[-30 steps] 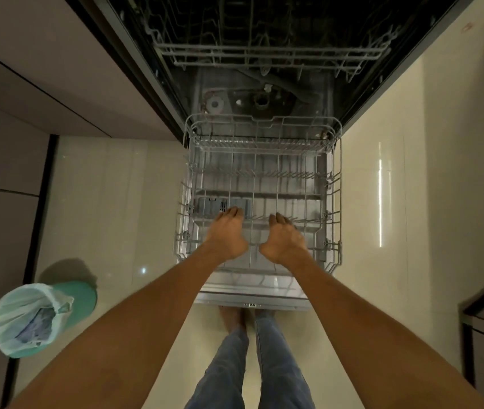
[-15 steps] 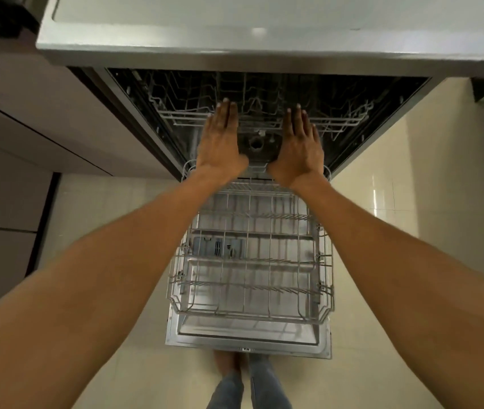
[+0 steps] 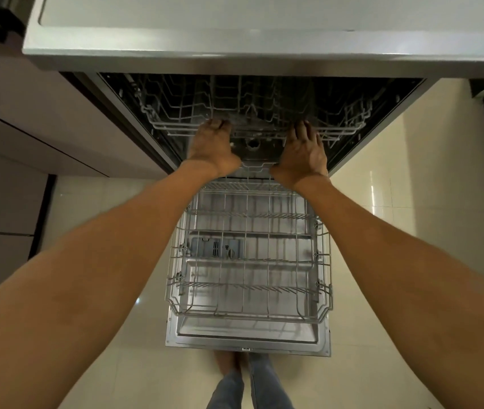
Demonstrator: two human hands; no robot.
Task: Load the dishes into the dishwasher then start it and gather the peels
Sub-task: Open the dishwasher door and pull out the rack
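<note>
The dishwasher stands open below me, its door (image 3: 248, 339) folded flat over the floor. The empty lower wire rack (image 3: 249, 315) is pulled out onto the door. The upper wire rack (image 3: 338, 125) sits inside the dark tub, also empty. My left hand (image 3: 212, 146) curls its fingers over the upper rack's front rail, left of centre. My right hand (image 3: 302, 152) grips the same rail right of centre. No dishes or peels are in view.
A steel countertop edge (image 3: 264, 51) overhangs the dishwasher. Brown cabinet fronts (image 3: 28, 137) line the left side. Pale floor tiles (image 3: 397, 202) lie on both sides of the door. My feet (image 3: 240, 376) stand at the door's near edge.
Both hands left the lower rack, rose to the upper rack, and their fingers have now curled over its front rail. My view has tilted up, so the bin at the left is out of sight.
</note>
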